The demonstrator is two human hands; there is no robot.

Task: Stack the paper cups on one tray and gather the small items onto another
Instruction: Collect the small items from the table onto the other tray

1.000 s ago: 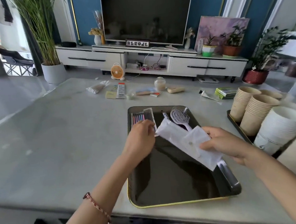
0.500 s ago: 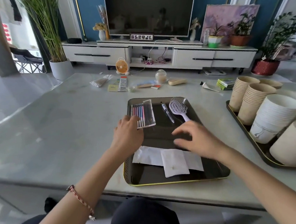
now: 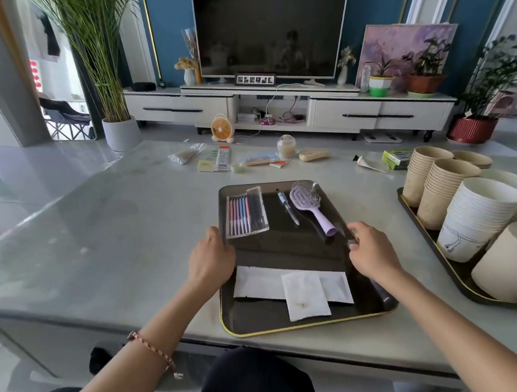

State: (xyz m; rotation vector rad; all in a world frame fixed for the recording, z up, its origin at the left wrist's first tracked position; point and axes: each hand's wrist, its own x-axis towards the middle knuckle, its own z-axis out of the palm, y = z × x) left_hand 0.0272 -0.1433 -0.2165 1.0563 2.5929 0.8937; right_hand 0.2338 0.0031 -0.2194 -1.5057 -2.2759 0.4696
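Left hand [image 3: 212, 260], right hand [image 3: 371, 251] grip tray [image 3: 291, 251] side rims; loose items [image 3: 223, 159] lie straight ahead, beyond its far end.

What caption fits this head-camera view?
Left hand and right hand grip the dark tray holding pen pack, pen, lilac hairbrush, white sachets.

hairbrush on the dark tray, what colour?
Light purple hairbrush, handle included; head view shows it.
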